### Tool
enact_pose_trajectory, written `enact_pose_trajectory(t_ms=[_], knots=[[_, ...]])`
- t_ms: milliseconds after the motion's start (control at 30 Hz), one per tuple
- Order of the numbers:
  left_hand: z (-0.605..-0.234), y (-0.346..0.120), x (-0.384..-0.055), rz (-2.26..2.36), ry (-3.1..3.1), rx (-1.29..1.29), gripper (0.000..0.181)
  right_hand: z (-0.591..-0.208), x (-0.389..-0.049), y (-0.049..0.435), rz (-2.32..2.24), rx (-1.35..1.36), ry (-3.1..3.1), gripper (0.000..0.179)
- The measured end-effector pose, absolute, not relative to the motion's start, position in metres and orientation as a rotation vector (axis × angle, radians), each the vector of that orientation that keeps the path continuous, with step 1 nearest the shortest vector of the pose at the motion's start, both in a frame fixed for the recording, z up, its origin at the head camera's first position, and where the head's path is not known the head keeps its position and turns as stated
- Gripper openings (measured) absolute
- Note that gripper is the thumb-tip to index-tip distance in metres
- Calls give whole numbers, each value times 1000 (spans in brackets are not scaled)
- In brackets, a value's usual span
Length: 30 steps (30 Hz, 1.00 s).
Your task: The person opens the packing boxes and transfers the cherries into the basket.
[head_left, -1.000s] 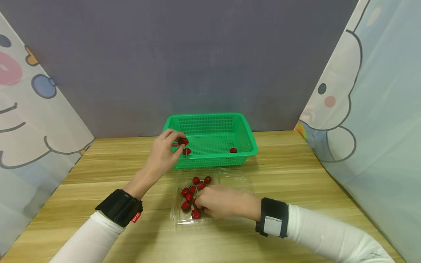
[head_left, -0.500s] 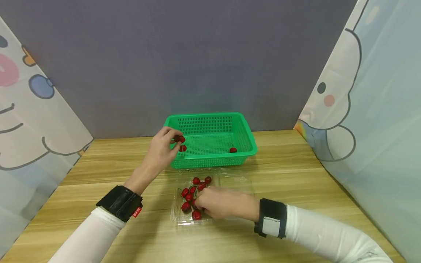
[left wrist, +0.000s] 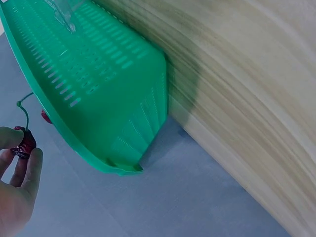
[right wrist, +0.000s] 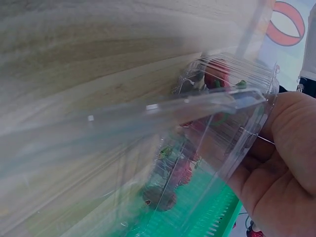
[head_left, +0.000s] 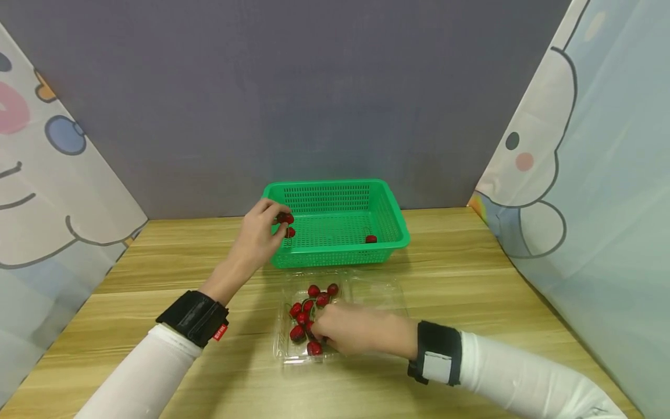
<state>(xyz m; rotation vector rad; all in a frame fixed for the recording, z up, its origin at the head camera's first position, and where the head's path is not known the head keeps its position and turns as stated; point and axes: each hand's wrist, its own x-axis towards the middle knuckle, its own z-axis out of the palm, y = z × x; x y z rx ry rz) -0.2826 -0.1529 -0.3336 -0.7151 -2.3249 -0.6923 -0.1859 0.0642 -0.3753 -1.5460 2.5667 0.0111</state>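
Note:
My left hand [head_left: 257,234] pinches a dark red cherry [head_left: 285,218] between thumb and fingers, above the left end of a green plastic basket [head_left: 340,256]. A second cherry [head_left: 290,232] shows just below it; in the left wrist view, a forked green stem [left wrist: 22,109] rises from the pinched cherry toward the basket's rim. My right hand [head_left: 350,329] has its fingers bent down among several cherries [head_left: 298,333] in a clear plastic clamshell box [head_left: 299,359]. Its fingertips are hidden, so whether they grip a cherry is unclear.
One cherry [head_left: 371,239] lies in the basket's right part. The clamshell's clear lid [head_left: 378,294] spreads to the right on the wooden table [head_left: 460,279]. A grey wall [head_left: 335,105] stands right behind the basket, with printed curtains [head_left: 591,174] at both sides.
My left hand has shifted slightly left and away with the pinched cherry, and the cherry below it moved along. My right hand stays among the cherries, moving only slightly.

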Motion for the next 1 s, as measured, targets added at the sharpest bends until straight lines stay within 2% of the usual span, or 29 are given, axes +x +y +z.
enact_pose_trajectory(t_ms=[233, 1000], knots=[[-334, -154, -284, -648, -2383, -715, 22, -375, -184, 66, 31, -1603, 2555, 24], [-340, -167, -296, -481, -2529, -721, 26, -366, -176, 71, 43, -1603, 2579, 14]])
